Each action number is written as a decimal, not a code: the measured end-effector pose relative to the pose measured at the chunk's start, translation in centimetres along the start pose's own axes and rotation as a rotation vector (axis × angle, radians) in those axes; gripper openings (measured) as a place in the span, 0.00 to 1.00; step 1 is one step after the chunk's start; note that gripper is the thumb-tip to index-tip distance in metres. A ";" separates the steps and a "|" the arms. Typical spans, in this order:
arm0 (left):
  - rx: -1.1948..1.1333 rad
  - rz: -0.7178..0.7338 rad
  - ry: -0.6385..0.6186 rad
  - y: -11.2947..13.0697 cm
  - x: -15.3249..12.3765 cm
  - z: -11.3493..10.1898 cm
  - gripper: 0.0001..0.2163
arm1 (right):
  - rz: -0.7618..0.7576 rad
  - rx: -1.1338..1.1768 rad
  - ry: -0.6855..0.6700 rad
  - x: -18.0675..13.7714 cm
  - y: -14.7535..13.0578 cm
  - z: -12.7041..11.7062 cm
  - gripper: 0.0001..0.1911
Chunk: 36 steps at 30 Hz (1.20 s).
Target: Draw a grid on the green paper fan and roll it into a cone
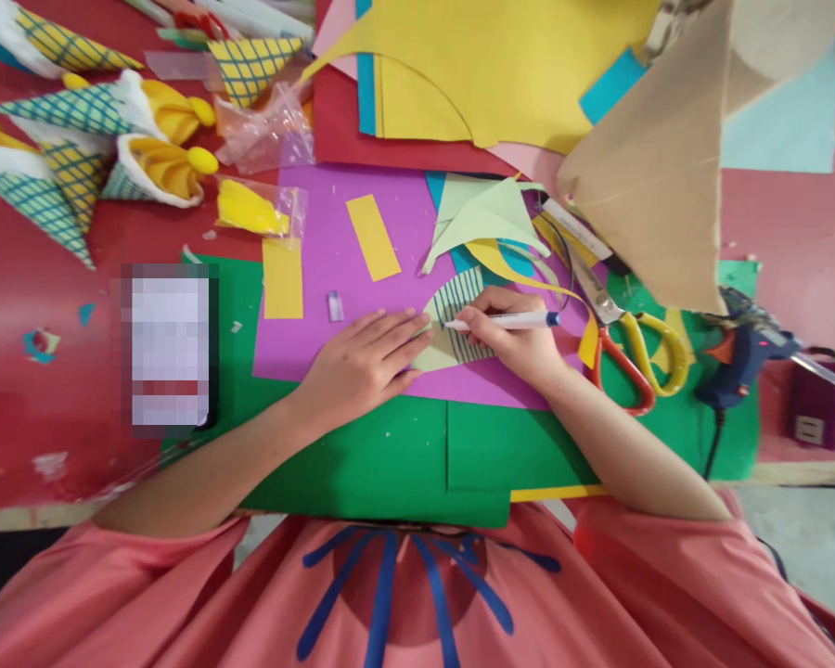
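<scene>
My right hand [511,339] grips a white marker [521,321] with a blue end, its tip on a pale green paper piece [440,351]. Dark blue stripes cover the right part of that piece. Flat on the piece's left edge lies my left hand [368,357], fingers stretched out and holding nothing. Both hands rest over a purple sheet [327,246], which overlaps a green sheet [362,455]. Pale green paper offcuts [491,218] lie just beyond the striped piece. Scissors [616,320] with red and yellow handles lie right of my right hand.
A glue gun [741,357] and a tan paper cone [658,167] stand at the right. Yellow sheets [501,65] lie at the back. Several decorated paper cones [62,107] fill the far left. A phone [171,348], its screen blurred, lies at left. Yellow strips [374,237] lie on the purple sheet.
</scene>
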State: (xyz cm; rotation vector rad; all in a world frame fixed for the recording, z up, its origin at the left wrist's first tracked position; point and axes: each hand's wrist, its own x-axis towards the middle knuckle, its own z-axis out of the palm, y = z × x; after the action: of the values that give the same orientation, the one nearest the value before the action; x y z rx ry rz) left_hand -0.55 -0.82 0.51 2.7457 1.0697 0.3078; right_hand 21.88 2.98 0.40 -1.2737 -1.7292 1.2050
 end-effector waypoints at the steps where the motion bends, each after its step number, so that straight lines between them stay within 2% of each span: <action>1: -0.004 -0.001 -0.003 0.0 0.0 0.0 0.19 | 0.001 -0.008 -0.002 0.0 0.0 0.0 0.13; 7: -0.012 -0.004 -0.012 0.0 0.0 -0.1 0.20 | 0.015 0.027 -0.057 0.2 -0.2 -0.1 0.14; 11: 0.001 -0.005 -0.018 0.0 0.0 0.0 0.19 | 0.013 0.053 0.026 -0.1 -0.3 -0.3 0.13; 17: 0.022 0.006 -0.014 -0.1 -0.1 0.0 0.21 | -0.137 0.000 0.143 -0.9 -0.4 -0.3 0.13; 27: 0.031 -0.004 -0.021 -0.2 -0.1 0.0 0.21 | -0.081 -0.046 0.008 -0.3 0.0 -0.1 0.14; 36: -0.011 -0.025 -0.030 -0.1 0.0 0.0 0.22 | -0.050 -0.056 -0.031 -0.3 0.0 -0.2 0.15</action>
State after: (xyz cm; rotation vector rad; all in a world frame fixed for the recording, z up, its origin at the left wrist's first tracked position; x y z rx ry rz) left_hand -0.67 -0.75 0.52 2.7165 1.0905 0.2674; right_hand 22.12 2.78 0.44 -1.2420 -1.8181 1.1609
